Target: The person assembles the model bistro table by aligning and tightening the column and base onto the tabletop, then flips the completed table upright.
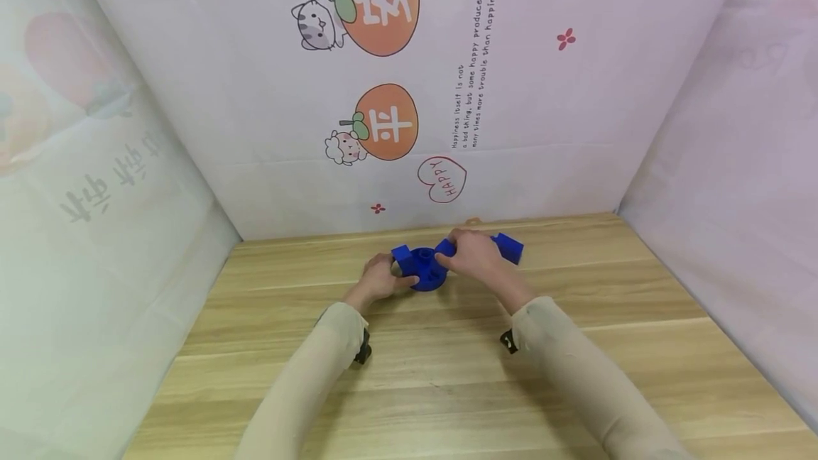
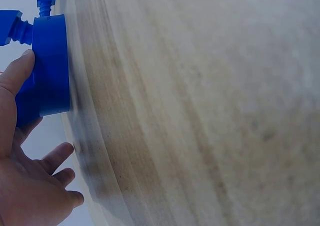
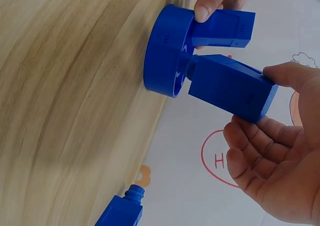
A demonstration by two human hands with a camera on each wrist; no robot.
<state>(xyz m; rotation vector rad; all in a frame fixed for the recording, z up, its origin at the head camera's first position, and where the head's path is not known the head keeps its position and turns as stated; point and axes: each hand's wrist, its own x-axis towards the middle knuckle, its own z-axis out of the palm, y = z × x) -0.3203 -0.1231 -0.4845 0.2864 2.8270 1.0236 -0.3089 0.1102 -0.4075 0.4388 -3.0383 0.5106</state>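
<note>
My left hand (image 1: pixel 378 279) grips a round blue base (image 3: pixel 162 51) at its left side, its thumb against the rim. A blue rectangular block (image 3: pixel 225 29) rises from the base beside that thumb. Between its thumb and fingers my right hand (image 1: pixel 474 255) pinches the outer end of another blue block (image 3: pixel 230 89). This block leans at an angle, its threaded neck at the inside of the base; how deep the neck sits cannot be made out. In the left wrist view, the left hand's other fingers (image 2: pixel 57 158) spread near the table.
A separate blue block (image 1: pixel 509 248) with a threaded neck lies to the right of my right hand. Everything rests near the back of the wood-grain table (image 1: pixel 422 389). Behind it stands a printed white cloth wall (image 1: pixel 511 183), with cloth on both sides too.
</note>
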